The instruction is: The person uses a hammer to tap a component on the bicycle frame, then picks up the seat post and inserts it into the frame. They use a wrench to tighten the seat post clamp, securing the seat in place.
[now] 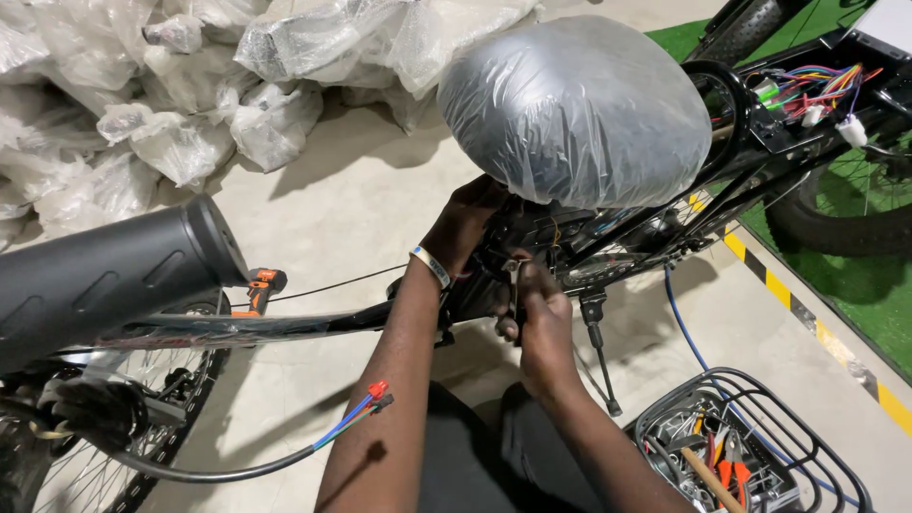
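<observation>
Both hands busy under the plastic-wrapped saddle (575, 109): left hand (465, 228) clamped on the black frame (475, 290), right hand (541, 318) pinched shut on a small metal tool (514, 275), loose wires (366, 407) dangling unconnected, assembly seemingly midway.

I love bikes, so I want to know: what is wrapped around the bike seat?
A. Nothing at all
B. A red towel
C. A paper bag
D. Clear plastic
D: the grey bike seat is covered in a crinkly, see-through plastic wrap, just above where the left hand and right hand are working on the frame.
</observation>
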